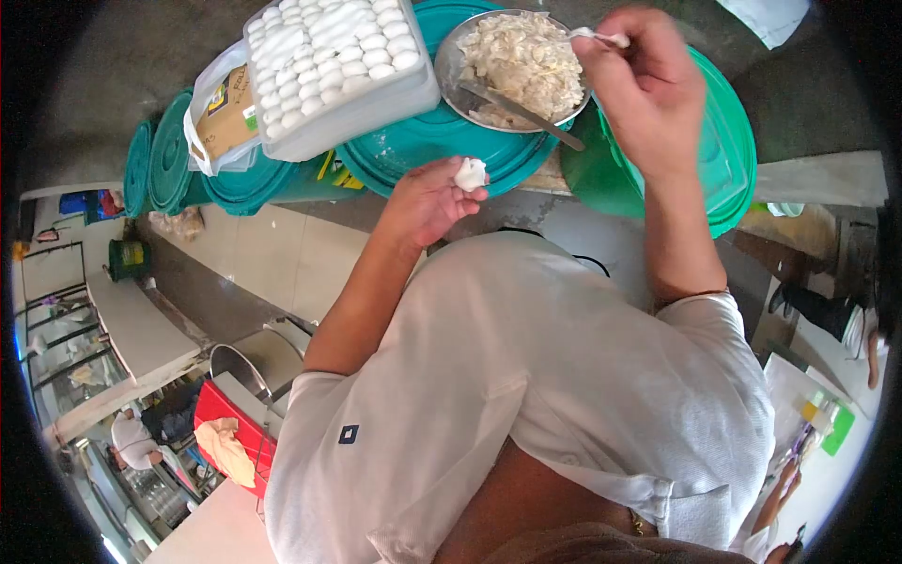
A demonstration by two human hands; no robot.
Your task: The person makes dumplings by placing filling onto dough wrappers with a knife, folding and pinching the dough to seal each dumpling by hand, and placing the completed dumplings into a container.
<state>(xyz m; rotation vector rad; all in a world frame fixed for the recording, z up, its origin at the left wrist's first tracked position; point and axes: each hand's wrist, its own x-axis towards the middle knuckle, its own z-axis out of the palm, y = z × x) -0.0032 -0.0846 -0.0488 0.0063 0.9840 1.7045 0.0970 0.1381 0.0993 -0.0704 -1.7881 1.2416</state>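
My left hand (427, 204) holds a small white dough ball (471, 175) at its fingertips, in front of a teal lid. The top of this ball looks gathered and uneven. Up and to the right, my right hand (653, 94) pinches a thin white strip of dough (599, 38) between thumb and finger, above the edge of a metal bowl (449, 68). A pale, shredded filling (521, 58) is heaped in the bowl. A flat-bladed knife (526, 115) lies across the near rim. Left of the bowl, a clear plastic container (352, 122) holds rows of smooth white dough balls (329, 56).
Teal lidded tubs (390, 155) support the bowl and container. A green lidded bucket (728, 141) stands at right. A white plastic bag (202, 117) with a brown package sits at left. Other people (850, 324) are at the right edge and lower left.
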